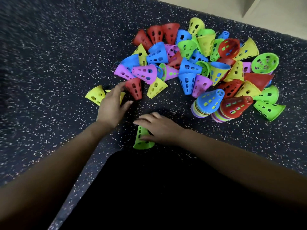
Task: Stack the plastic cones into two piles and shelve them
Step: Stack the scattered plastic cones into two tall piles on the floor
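Forearms bare to frame edge; left hand [113, 107] & right hand [159, 128] bare too. Black garment [166, 188] btwn arms, just behind right-hand grip.

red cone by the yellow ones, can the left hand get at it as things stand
Probably yes: the left hand is right at the red cone, and nothing covers or blocks it.
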